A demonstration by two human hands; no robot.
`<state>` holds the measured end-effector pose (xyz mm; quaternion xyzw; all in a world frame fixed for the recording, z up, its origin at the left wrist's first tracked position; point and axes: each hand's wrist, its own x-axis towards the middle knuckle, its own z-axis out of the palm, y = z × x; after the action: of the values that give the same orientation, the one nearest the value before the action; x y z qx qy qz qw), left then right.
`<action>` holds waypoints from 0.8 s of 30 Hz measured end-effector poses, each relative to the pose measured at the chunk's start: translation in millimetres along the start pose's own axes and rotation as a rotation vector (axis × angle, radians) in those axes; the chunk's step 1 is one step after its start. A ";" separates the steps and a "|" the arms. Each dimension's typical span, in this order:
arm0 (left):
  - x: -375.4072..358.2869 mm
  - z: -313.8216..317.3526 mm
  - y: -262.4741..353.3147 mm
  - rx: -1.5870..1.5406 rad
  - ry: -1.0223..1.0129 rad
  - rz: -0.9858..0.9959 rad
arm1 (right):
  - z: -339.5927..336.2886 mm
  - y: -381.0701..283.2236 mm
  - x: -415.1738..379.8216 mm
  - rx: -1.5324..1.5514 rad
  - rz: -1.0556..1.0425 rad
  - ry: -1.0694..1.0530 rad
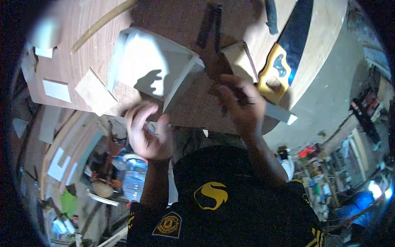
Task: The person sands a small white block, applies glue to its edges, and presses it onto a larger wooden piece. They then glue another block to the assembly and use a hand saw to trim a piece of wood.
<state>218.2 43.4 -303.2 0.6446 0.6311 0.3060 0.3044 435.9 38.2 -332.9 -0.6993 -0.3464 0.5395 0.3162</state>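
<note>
My left hand (148,131) hovers at the table's near edge, fingers bent and apart, with nothing in it. Just beyond it lies a shallow open box (181,84) with thin pale sides; the hand's shadow falls inside. My right hand (243,103) is to the right of the box, its fingers curled in. Whatever those fingers hold, if anything, is lost in shadow. A pale strip (279,113) sticks out to the right from behind this hand. Beyond it rests a small wooden piece (240,59). A dark forked shape (210,29) farther up may be a tool or a shadow.
A handsaw (275,72) with a yellow handle lies on the right of the wooden table (173,12). On the left are a curved wood strip (103,24), a thin board (94,90) and a white piece (56,90). Below stands a large water bottle (135,177).
</note>
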 end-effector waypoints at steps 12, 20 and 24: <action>48.6 44.3 16.1 0.149 -0.232 -0.080 | 66.8 26.4 -6.4 0.193 -0.139 0.229; 50.8 44.5 13.9 0.216 -0.278 -0.055 | 85.2 36.1 -2.2 0.117 -0.415 0.338; 49.4 43.3 8.2 0.196 -0.272 -0.032 | 81.5 28.7 -5.0 0.108 -0.364 0.298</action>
<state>257.9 92.4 -323.5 0.6967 0.6210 0.1479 0.3272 359.7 23.5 -371.4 -0.6794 -0.3867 0.3822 0.4928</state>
